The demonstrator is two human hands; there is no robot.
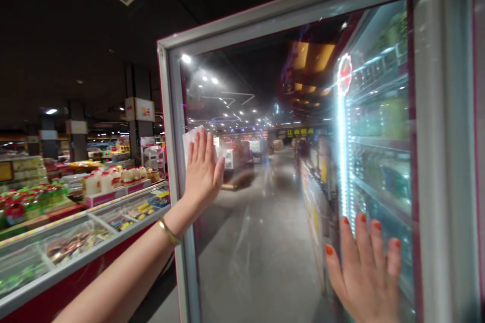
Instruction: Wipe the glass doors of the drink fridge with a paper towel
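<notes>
My left hand [202,169], with a gold bracelet on its wrist, lies flat over a white cloth [188,140]. It presses the cloth against the left part of a glass door [250,242], near the frame. Only the cloth's upper left edge and a little by the thumb show; the palm covers the rest. At the lower right, my right hand [369,272] has its fingers spread and orange-red nails showing. Its palm faces the glass, and whether it touches is unclear. A grey metal frame [303,15] borders the door, and faint streaks mark the pane.
On the left runs a long open-top freezer [109,237] with packaged goods inside. White-capped jugs [106,181] and green bottles [41,199] stand behind it. Lit shelves [382,136] show at the right of the pane. A dark pillar [138,86] rises at the back left.
</notes>
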